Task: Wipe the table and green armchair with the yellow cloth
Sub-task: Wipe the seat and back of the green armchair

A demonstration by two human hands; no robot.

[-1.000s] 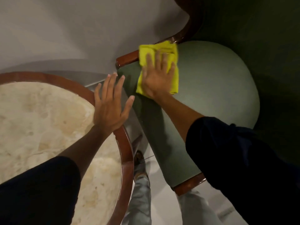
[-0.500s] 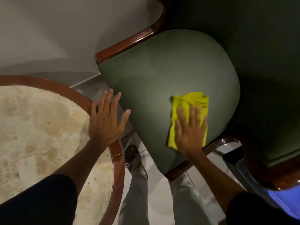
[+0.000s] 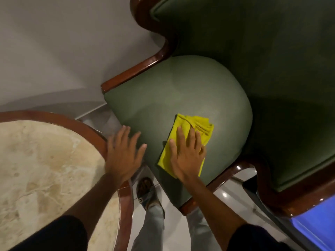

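Note:
The green armchair (image 3: 181, 87) fills the upper right, its rounded seat cushion framed by glossy brown wood. A folded yellow cloth (image 3: 199, 127) lies on the front part of the seat. My right hand (image 3: 186, 154) presses flat on the cloth, fingers spread over it. The round table (image 3: 125, 196), with a beige marble top and a brown wooden rim, sits at lower left. My left hand (image 3: 123, 151) hovers with fingers apart over the table's rim, next to the seat's front edge, holding nothing.
A grey wall (image 3: 63, 42) rises behind the table and chair. Between table and chair, my legs and a sandalled foot (image 3: 146, 192) stand on pale glossy floor tiles. A blue-lit object (image 3: 317, 223) shows at the lower right corner.
My right hand slid the cloth from the seat's far left corner to its front right, then slightly left toward the middle. The left hand stayed near the table rim. The view shifted.

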